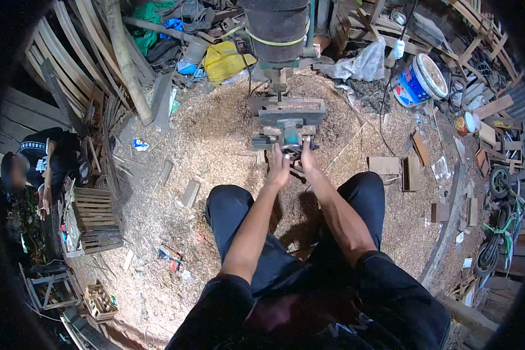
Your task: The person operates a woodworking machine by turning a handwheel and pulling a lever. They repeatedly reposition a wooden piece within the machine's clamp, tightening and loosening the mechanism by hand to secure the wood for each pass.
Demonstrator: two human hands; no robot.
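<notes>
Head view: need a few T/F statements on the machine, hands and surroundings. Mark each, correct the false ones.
1. The left hand and right hand are both at the near end of the machine with the green part. True.
2. The blue and white bucket is left of the machine. False: the bucket is to its right.
3. A yellow item lies beyond the hands, left of the machine. True.
4. The floor around the machine is swept clean. False: wood shavings cover much of it.
5. Another person is at the left side of the view. True.
</notes>
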